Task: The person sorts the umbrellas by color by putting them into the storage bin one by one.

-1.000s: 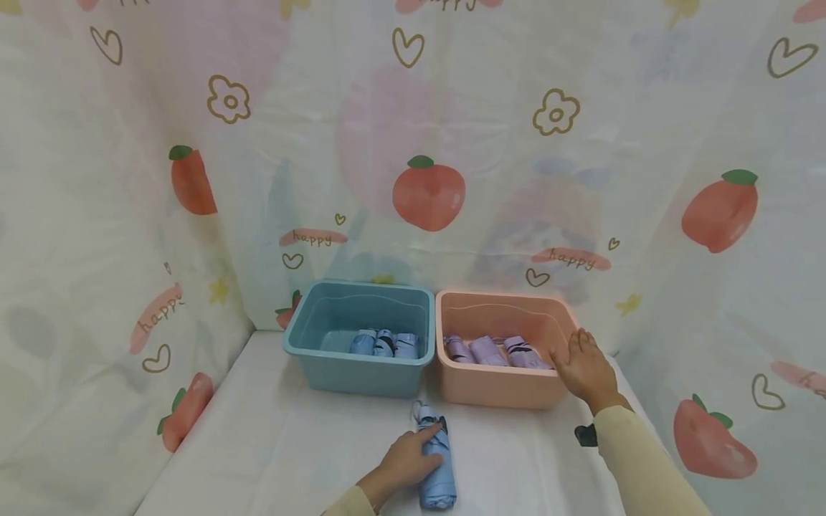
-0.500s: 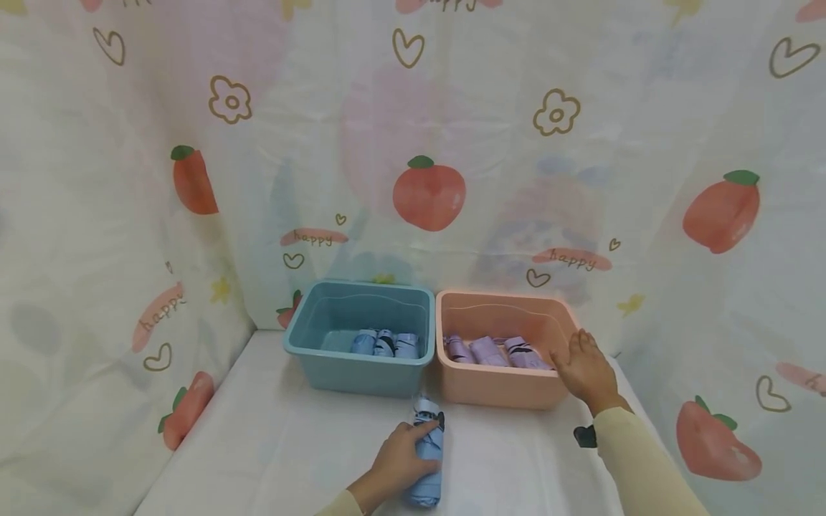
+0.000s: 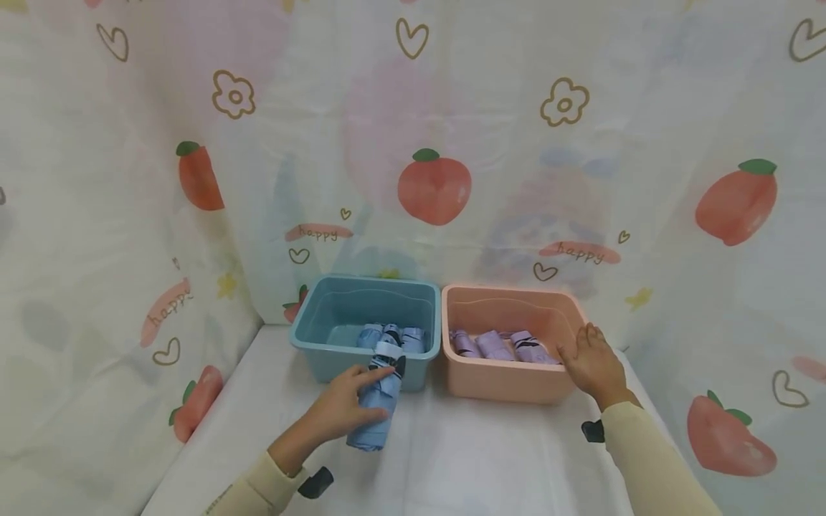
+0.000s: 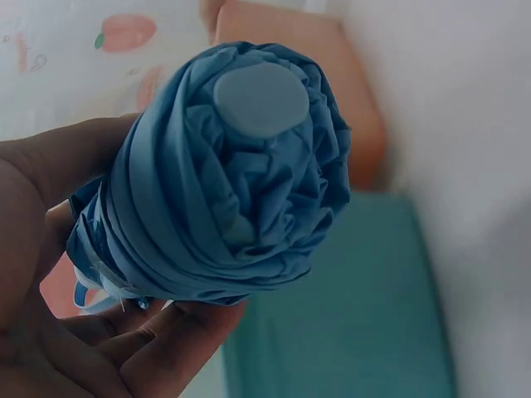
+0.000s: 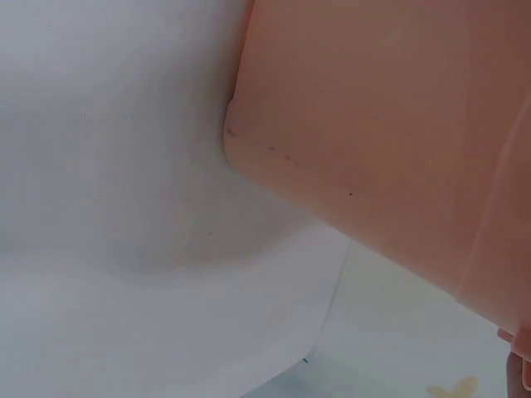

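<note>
My left hand (image 3: 338, 405) grips a folded blue umbrella (image 3: 377, 408), raised in front of the teal bin (image 3: 323, 349), its strap end overlapping the bin's front rim in the head view. The left wrist view shows the umbrella's round pale end cap (image 4: 261, 99) and gathered cloth, thumb and fingers curled round it. Inside the teal bin lie several folded blue umbrellas (image 3: 413, 340). My right hand (image 3: 595, 364) rests with straight fingers on the right rim of the peach bin (image 3: 503, 383), which holds several folded purple umbrellas (image 3: 493, 345).
Both bins stand side by side at the back of a white-covered table (image 3: 464, 459). A printed curtain (image 3: 490, 107) with fruit and hearts hangs behind and along both sides. Dark wrist camera pieces (image 3: 316, 483) stick out from the sleeves.
The left hand has lifted the blue umbrella off the table and carried it up and leftward to the teal bin's front. My right hand stays on the peach bin; the head view has shifted slightly.
</note>
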`<state>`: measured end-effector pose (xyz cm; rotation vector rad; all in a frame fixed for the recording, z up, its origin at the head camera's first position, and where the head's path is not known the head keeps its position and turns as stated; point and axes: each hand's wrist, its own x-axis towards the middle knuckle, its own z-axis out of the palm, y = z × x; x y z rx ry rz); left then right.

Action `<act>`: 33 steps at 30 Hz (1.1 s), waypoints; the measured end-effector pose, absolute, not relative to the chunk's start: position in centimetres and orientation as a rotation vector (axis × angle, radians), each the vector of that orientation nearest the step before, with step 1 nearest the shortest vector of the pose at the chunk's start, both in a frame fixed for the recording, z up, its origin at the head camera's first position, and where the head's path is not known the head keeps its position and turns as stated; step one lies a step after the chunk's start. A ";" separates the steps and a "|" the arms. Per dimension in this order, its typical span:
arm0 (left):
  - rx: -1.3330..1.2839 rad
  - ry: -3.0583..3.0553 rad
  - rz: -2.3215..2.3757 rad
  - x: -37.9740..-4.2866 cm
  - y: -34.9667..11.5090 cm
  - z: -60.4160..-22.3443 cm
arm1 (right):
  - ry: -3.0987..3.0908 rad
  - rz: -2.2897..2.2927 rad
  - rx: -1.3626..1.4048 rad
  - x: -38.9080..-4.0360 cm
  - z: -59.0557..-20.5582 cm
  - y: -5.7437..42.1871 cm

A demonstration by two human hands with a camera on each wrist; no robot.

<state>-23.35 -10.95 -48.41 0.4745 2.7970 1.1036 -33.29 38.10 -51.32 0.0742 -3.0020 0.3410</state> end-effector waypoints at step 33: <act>0.540 2.794 0.703 -43.3 -19.9 -42.4 | -3.011 0.381 0.013 -33.3 -51.5 38.0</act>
